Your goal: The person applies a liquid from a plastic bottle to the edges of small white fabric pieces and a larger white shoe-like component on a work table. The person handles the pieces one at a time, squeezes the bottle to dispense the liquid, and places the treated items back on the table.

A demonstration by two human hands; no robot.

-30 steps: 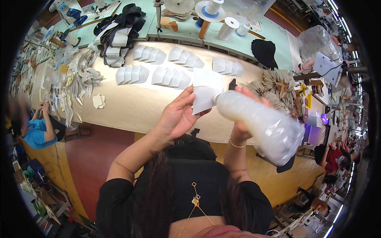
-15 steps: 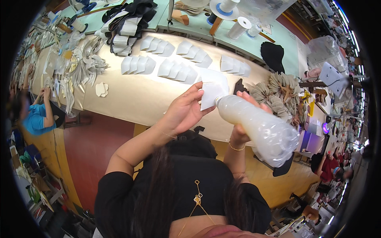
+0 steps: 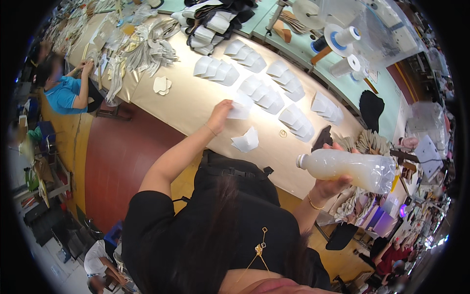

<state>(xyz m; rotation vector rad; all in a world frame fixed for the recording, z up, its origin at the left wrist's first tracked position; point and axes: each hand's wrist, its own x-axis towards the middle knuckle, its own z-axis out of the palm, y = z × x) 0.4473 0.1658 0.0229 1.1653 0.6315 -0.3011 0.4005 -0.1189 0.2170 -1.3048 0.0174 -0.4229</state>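
Note:
My left hand [image 3: 220, 117] pinches the edge of a thin white sheet piece [image 3: 241, 109], held just over the table. My right hand [image 3: 338, 182] is wrapped round a clear plastic bottle [image 3: 350, 169] with cloudy whitish liquid in it. The bottle lies almost level, its mouth towards the left and apart from the sheet piece. Below my left hand, a few loose white pieces [image 3: 246, 140] rest near the table's front edge. Overlapping rows of similar white pieces [image 3: 262, 94] are spread across the table beyond.
The table [image 3: 196, 112] has a shiny beige cover. A dark piece [image 3: 321, 137] and fanned beige pieces [image 3: 372, 142] lie near the bottle. Thread cones [image 3: 345, 65] stand on the green bench behind. Strips [image 3: 152, 49] are heaped at left, where a person in blue [image 3: 66, 93] works.
The bottle mouth has come away from the white sheet piece and the bottle has levelled out to the right. My left hand has moved left with a sheet piece. The view has turned.

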